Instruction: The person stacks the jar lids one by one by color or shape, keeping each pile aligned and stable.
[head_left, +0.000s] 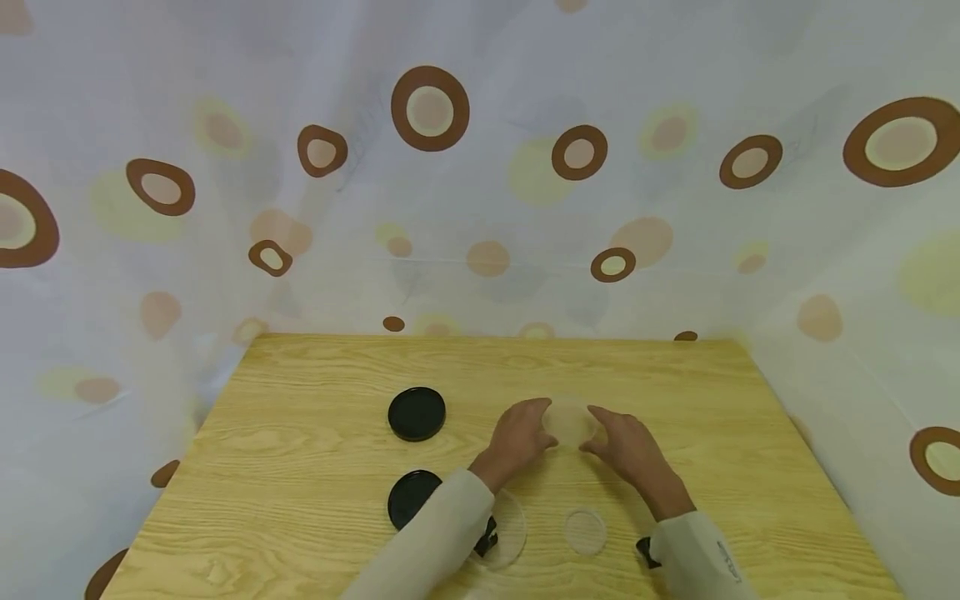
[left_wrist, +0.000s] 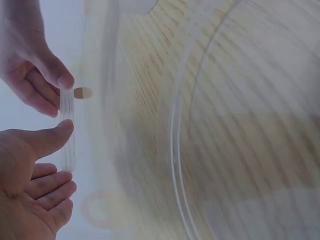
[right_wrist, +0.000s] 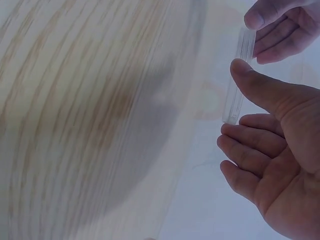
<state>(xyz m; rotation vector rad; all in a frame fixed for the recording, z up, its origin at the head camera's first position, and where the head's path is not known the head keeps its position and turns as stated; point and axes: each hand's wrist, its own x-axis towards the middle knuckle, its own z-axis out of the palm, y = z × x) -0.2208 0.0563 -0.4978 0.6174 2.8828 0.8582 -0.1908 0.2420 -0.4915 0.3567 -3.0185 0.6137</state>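
A clear, shallow petri dish (head_left: 570, 423) is held up between both hands over the table. My left hand (head_left: 519, 437) grips its left side, thumb nearest me and fingers on the far side. Opposite it, my right hand (head_left: 628, 446) holds the right side in the same way. Seen edge-on in the left wrist view, the petri dish (left_wrist: 67, 145) shows thin layered rims, with a thumb at its face. In the right wrist view the petri dish (right_wrist: 239, 75) stands tilted between the two hands.
Two black round dishes (head_left: 417, 414) lie to the left, the nearer one partly behind my left sleeve (head_left: 427, 542). A larger clear dish (head_left: 513, 533) sits under my left wrist. A small clear dish (head_left: 585, 532) lies between the forearms. Patterned cloth (head_left: 487, 183) surrounds the wooden table (head_left: 300, 433).
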